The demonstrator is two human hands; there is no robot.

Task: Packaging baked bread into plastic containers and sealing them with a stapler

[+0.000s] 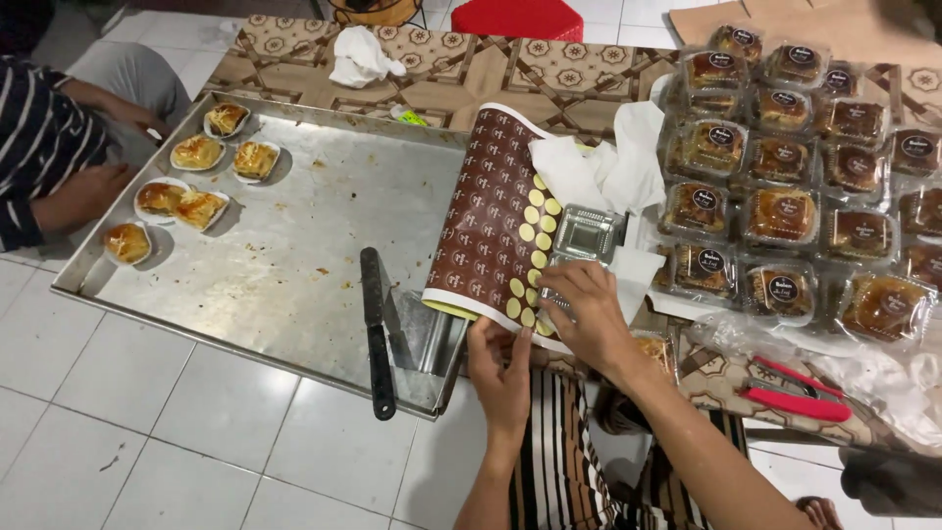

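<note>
Both hands flat on sticker sheet

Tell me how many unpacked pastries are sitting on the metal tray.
6, all at the tray's far left: three at the top corner, two below, one lowest. None look hidden.

White tiled floor, patterned brown mat

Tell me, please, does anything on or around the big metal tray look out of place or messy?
Yes. A black-handled knife lies over the metal tray's near rim, its handle sticking out above the floor. Pastry crumbs are scattered on the tray, and a crumpled white cloth sits on the patterned mat behind it.
</note>
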